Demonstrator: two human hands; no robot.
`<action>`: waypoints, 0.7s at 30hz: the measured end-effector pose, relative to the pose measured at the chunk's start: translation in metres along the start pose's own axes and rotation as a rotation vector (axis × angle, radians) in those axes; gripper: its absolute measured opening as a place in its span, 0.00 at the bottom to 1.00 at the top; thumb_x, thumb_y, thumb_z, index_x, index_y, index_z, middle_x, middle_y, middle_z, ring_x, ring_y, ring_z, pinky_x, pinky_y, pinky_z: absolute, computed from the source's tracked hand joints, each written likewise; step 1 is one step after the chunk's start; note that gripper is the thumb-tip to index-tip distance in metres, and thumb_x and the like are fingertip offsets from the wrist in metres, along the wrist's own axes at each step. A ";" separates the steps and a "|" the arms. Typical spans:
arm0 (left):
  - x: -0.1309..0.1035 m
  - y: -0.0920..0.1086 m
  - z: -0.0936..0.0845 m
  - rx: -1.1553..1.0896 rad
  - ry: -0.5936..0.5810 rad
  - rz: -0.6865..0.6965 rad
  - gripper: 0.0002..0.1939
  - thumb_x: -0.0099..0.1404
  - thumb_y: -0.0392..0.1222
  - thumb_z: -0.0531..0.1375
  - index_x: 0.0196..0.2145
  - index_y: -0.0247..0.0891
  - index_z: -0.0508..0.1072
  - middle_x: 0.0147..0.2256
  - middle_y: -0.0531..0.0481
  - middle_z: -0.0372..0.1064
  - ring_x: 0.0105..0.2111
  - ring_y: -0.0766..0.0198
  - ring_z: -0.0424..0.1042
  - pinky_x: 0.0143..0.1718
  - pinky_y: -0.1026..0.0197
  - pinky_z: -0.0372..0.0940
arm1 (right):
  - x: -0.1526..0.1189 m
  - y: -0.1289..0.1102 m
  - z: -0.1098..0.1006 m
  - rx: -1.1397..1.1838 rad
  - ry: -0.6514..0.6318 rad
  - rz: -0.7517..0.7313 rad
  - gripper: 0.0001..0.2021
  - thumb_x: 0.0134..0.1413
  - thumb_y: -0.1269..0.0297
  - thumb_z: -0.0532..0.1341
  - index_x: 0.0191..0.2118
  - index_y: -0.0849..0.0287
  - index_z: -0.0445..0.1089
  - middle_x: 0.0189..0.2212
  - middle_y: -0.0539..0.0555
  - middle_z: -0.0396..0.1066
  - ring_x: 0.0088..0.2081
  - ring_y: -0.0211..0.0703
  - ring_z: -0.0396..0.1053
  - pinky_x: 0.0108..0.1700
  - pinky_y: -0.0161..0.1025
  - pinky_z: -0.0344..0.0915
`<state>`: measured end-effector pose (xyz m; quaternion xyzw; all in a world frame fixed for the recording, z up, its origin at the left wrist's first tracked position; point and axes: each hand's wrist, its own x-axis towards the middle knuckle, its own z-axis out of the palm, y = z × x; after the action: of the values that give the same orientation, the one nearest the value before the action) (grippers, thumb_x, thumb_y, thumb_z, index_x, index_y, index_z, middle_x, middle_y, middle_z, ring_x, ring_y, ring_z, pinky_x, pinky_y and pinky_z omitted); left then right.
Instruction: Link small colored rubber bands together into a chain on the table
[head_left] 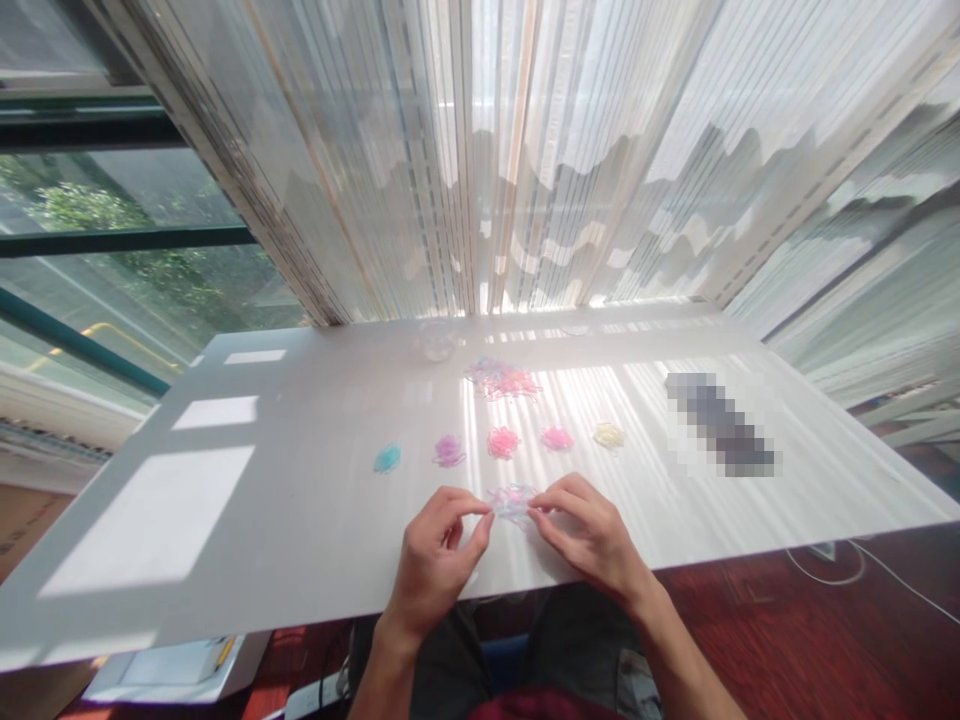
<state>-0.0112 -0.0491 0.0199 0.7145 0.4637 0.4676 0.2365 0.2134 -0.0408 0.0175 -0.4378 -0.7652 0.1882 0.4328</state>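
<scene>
A small mixed pile of thin, coloured rubber bands (511,500) lies on the white table near its front edge. My left hand (439,540) pinches at the left side of this pile, thumb and forefinger together. From the right, my right hand (589,530) pinches at the opposite side in the same way. Single bands between the fingertips are too fine to make out. Just beyond are sorted heaps in a row: teal (388,458), purple (449,450), red (502,442), pink (557,438) and pale yellow (608,435). Behind them sits a larger mixed heap (504,379).
A clear round container (437,342) stands toward the back of the table (315,520). A blurred dark object (724,425) lies at the right. Pale slatted blinds (465,150) hang behind the table, with sunlight striping its top. A white cable (832,578) runs over the floor.
</scene>
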 end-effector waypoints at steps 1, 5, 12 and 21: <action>0.000 -0.001 -0.007 0.000 0.040 -0.020 0.03 0.70 0.38 0.62 0.37 0.40 0.77 0.34 0.51 0.72 0.23 0.71 0.66 0.21 0.70 0.64 | 0.000 0.000 0.000 -0.002 0.004 0.005 0.05 0.65 0.69 0.62 0.42 0.54 0.76 0.31 0.53 0.73 0.34 0.45 0.74 0.36 0.41 0.73; 0.004 -0.014 -0.046 0.227 0.239 -0.009 0.04 0.68 0.40 0.64 0.35 0.39 0.77 0.34 0.52 0.73 0.22 0.71 0.63 0.25 0.67 0.65 | 0.000 0.001 0.001 -0.006 0.005 0.001 0.06 0.65 0.69 0.61 0.40 0.54 0.76 0.30 0.52 0.73 0.33 0.44 0.73 0.35 0.40 0.73; 0.017 -0.050 -0.088 0.645 0.243 -0.035 0.07 0.68 0.41 0.61 0.35 0.40 0.79 0.35 0.51 0.77 0.21 0.69 0.64 0.28 0.66 0.64 | 0.001 -0.001 0.001 -0.031 0.006 0.024 0.06 0.66 0.68 0.61 0.38 0.55 0.75 0.29 0.52 0.71 0.32 0.44 0.72 0.35 0.40 0.71; 0.019 -0.067 -0.086 0.737 0.210 -0.067 0.05 0.68 0.41 0.62 0.37 0.42 0.79 0.37 0.52 0.78 0.23 0.68 0.68 0.29 0.66 0.63 | -0.001 -0.001 0.001 -0.039 -0.014 0.055 0.08 0.68 0.67 0.59 0.37 0.55 0.75 0.29 0.52 0.71 0.31 0.43 0.72 0.34 0.39 0.69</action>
<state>-0.1146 -0.0105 0.0158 0.6843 0.6454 0.3322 -0.0698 0.2123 -0.0421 0.0171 -0.4656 -0.7595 0.1879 0.4137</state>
